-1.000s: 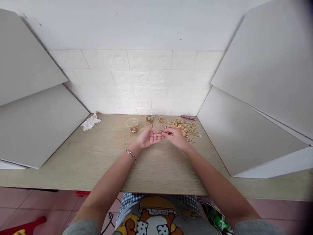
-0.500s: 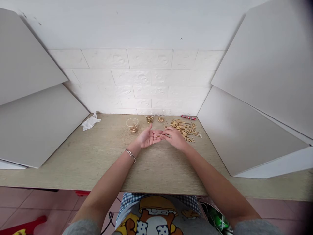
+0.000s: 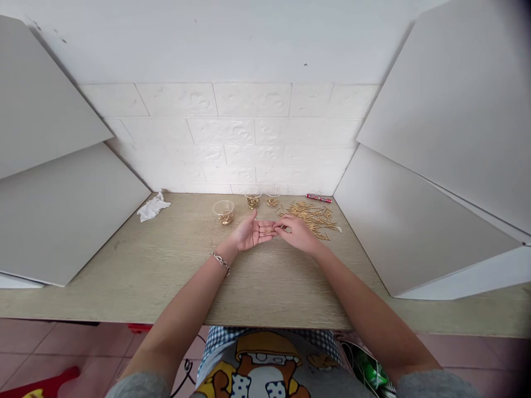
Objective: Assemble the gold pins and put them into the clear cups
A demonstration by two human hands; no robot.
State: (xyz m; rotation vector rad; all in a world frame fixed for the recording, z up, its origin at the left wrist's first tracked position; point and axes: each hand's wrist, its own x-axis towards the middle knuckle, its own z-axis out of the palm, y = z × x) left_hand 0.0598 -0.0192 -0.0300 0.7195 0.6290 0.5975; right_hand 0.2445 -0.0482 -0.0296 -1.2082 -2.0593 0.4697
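Note:
My left hand (image 3: 251,233) lies palm up over the wooden table (image 3: 166,265), its fingers stretched out, with a few thin gold pins (image 3: 267,229) resting across the fingertips. My right hand (image 3: 297,233) is beside it, fingers pinched together at those pins. A loose heap of gold pins (image 3: 312,214) lies on the table just behind the right hand. A silver bracelet (image 3: 221,261) circles my left wrist.
Three clear plastic cups with small gold parts stand at the back: the nearest cup (image 3: 224,211), a second cup (image 3: 253,199) and a third cup (image 3: 272,198). A crumpled white cloth (image 3: 153,208) lies back left, a red pen (image 3: 318,198) back right. Slanted white panels (image 3: 415,221) flank both sides.
Both hands have stayed nearly where they were; the right fingers have closed in slightly on the pins lying on the left fingertips.

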